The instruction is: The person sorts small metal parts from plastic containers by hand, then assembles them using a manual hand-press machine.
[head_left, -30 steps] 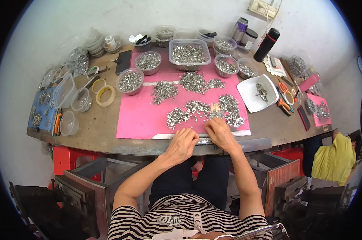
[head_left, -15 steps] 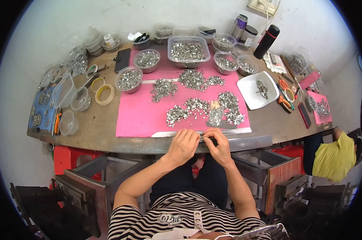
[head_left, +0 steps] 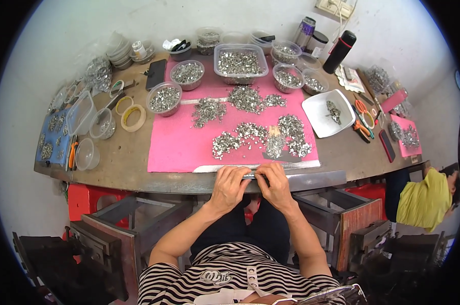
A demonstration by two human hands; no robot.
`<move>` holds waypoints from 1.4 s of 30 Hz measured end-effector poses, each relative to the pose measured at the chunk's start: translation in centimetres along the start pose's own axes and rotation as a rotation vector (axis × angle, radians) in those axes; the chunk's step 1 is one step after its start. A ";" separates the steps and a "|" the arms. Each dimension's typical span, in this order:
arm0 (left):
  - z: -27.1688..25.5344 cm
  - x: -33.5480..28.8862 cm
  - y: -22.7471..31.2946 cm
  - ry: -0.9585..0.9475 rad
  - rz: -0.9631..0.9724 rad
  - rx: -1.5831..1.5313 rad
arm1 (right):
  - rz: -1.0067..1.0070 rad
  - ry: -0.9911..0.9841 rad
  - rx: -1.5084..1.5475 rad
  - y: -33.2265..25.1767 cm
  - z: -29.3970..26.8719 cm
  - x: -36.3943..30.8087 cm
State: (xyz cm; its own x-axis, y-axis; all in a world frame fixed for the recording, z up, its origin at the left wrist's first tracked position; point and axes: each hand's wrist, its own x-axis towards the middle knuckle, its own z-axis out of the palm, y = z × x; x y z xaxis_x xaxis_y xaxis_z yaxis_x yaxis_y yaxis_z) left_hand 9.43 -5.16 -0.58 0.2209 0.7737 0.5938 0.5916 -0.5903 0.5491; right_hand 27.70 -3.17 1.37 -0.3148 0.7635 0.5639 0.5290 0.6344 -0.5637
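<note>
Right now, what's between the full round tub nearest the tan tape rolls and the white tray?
In the head view, loose heaps of small silvery metal pieces lie on the pink mat between the tub and the white tray.

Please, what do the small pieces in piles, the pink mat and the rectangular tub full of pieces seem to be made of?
Small pieces: probably shiny metal, from their silvery glints.
Pink mat: perhaps foam or rubber, matte, with faint surface texture.
Rectangular tub: likely smooth clear plastic; its contents show through the wall.
</note>
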 end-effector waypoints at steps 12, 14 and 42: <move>-0.4 -0.2 -0.2 -0.054 0.119 0.113 | 0.282 -0.191 0.125 0.6 -5.1 -0.8; -1.2 0.3 0.0 -0.024 0.066 0.083 | 0.335 -0.265 0.136 0.6 -5.7 -0.7; 23.2 8.4 22.6 -0.866 0.090 -1.127 | 0.720 0.515 -0.570 -8.9 -29.2 -26.6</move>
State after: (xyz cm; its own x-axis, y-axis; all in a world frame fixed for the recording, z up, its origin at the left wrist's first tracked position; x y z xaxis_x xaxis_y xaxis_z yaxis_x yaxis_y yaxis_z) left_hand 42.62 -6.70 3.16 0.8635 0.3760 0.3360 -0.2828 -0.1907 0.9400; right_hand 54.42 -32.62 9.02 0.5236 0.7090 0.4724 0.7923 -0.2013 -0.5760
